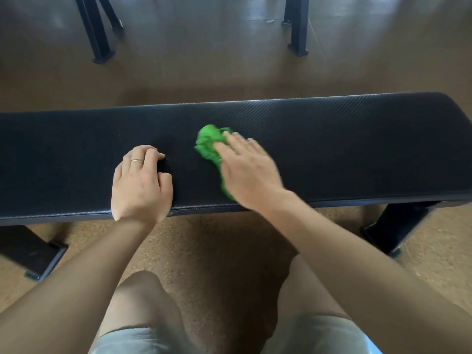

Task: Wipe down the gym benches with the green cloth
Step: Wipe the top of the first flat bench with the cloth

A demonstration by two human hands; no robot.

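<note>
Head view, looking down across a black padded gym bench, here the table (332,139), which runs from left to right in front of your bare knees (143,297). The green cloth (210,145) lies bunched on the table's textured top, a little right of its middle and between the near and far edges. Your right hand (249,172) lies flat on the cloth with its fingers straight and spread, pressing it against the padding; the fingertips reach the cloth's far part, and a strip of green shows along the left side of the palm down toward the near edge. The right hand is slightly blurred. Your left hand (141,182) rests on the table to the left of the cloth and apart from it, the heel of the palm at the near edge, the fingers curled under on the padding and holding nothing; a ring (137,161) sits on one finger. Black metal legs (390,231) carry the table at the near right and near left. On the far side, across brown floor (217,251), stand two dark frame posts (297,26).
</note>
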